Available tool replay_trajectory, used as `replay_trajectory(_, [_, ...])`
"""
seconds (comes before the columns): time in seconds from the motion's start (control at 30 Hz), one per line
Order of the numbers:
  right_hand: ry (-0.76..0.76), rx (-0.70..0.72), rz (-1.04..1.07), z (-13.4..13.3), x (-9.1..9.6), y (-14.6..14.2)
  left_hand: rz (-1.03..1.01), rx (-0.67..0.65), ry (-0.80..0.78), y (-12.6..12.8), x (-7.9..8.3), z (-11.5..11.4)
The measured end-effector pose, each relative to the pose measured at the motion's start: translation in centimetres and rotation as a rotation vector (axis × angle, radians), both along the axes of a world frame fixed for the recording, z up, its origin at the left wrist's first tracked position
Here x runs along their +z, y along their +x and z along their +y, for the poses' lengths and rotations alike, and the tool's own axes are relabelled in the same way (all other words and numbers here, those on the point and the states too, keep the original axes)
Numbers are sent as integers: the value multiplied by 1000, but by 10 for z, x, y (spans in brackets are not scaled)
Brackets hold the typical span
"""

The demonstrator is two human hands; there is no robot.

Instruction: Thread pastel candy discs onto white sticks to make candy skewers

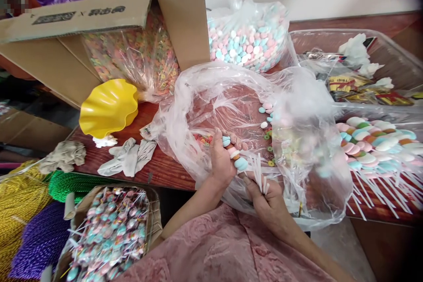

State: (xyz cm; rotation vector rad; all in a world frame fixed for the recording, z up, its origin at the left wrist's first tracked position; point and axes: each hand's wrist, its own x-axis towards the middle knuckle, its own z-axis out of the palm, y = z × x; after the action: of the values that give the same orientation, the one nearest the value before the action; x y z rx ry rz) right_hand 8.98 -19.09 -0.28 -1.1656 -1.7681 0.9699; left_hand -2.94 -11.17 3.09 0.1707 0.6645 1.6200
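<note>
My left hand (pixel 220 158) grips a candy skewer (pixel 235 153) stacked with blue, pink and white discs, held over the open mouth of a large clear plastic bag (pixel 198 97). Just below it, my right hand (pixel 264 198) clasps a bundle of thin white sticks (pixel 259 172) that fan upward. Loose candy discs and small rings (pixel 268 134) lie inside the bag on the wooden table (pixel 165 169). Both hands nearly touch at the skewer's lower end.
Finished candy skewers (pixel 373 145) pile up at right. At the back stand a bag of pastel candies (pixel 247 39) and a cardboard box (pixel 99 26) of ring candies. A yellow wavy bowl (pixel 107 108), cloth scraps (pixel 127 158), wrapped lollipops (pixel 109 233) and a clear tray (pixel 396 57) are nearby.
</note>
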Motion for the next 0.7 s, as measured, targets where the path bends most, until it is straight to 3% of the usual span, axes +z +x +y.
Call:
replay_trajectory(0.2, [48,-67,41,-1,-10,-9,84,16,36,10,-2,-5])
replay_trajectory(0.4, [88,-88,-63,7,-16,5,116,0,33,5,-5,-10])
replay_trajectory(0.57, [319,-66,-359,9,-17,19,-12,-111,-89,-1,-3,-11])
replay_trajectory(0.7, [425,-62,-415,9,-19,18,-81,-173,-196,2,0,-11])
